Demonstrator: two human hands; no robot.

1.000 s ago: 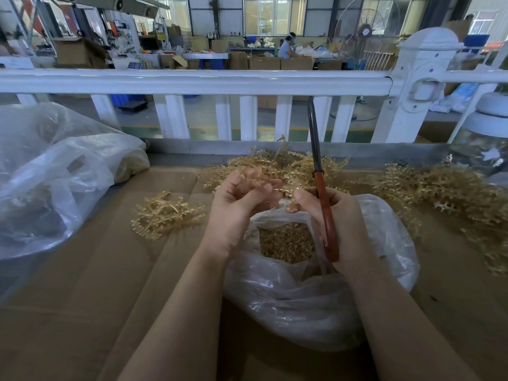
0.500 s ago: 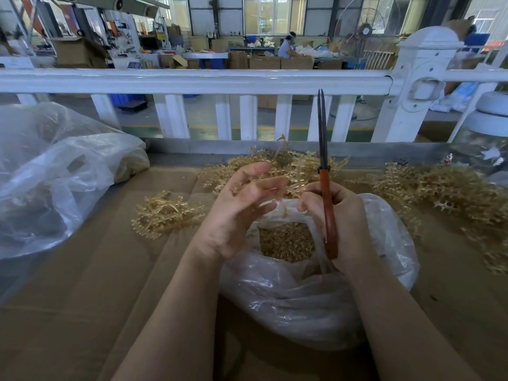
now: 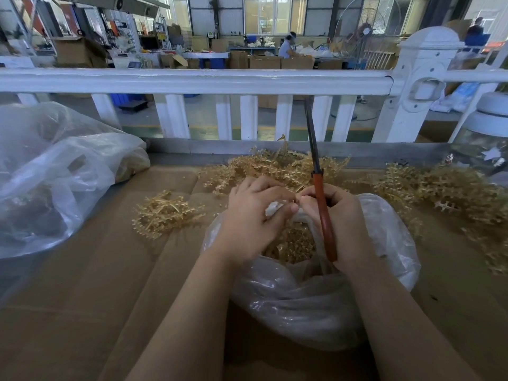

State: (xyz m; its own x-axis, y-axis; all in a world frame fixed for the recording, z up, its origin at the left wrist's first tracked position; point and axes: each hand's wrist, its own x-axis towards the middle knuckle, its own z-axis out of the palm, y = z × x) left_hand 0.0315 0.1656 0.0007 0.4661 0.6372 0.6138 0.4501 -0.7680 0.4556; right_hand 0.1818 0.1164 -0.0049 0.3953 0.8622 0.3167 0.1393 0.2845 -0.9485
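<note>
Clear plastic, far left: a big crumpled sack [image 3: 55, 174] lies on the cardboard-covered worktop [image 3: 82, 312], well apart from the work.
Gold sprues: a small bunch [image 3: 165, 213] lies just left of the hands; larger heaps [image 3: 439, 193] spread behind them and off to the right.
Left hand [image 3: 255, 215]: fingers curled, tips pinching a tiny gold piece [image 3: 294, 201] above the open bag [image 3: 384, 243].
Right hand [image 3: 346, 229]: clenched round the red handle of the shears [image 3: 324, 215], thumb and forefinger meeting the same piece; the blades point up past the white railing [image 3: 192, 81].
Open bag: under both hands, loose gold bits [image 3: 291, 243] inside.
Risk: I'd say so small a pinch could let the piece slip and land beside the bag, and the bare blade stands close to the working fingers.
Writing: none legible; a green sign far back is too small to read.
</note>
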